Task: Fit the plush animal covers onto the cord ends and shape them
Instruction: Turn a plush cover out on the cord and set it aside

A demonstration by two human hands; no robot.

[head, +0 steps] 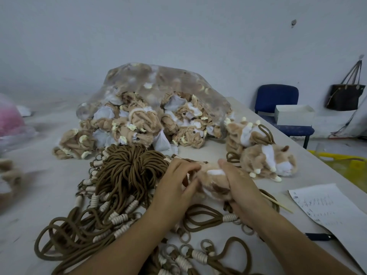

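The plush cover (212, 180) is in the middle of the table (204, 151), held just above it between both hands. It is soft and fuzzy, tan with a white patch on top and a dark brown spot lower down. Its long side runs across from left to right, with the right end a bit lower. I cannot tell which end is the head.

The left hand (174, 185) has bent fingers that pinch the left end. The right hand (236, 187) has fingers curled round the right side.

Brown cords (127, 171), round like thick rope, lie in a big pile on the left, with white wound bits and little rings. A clear bag (158, 84) of crumpled covers sits behind. Finished plush animals (266, 159) lie to the right. A thin wooden stick (278, 203) pokes out by the right wrist.
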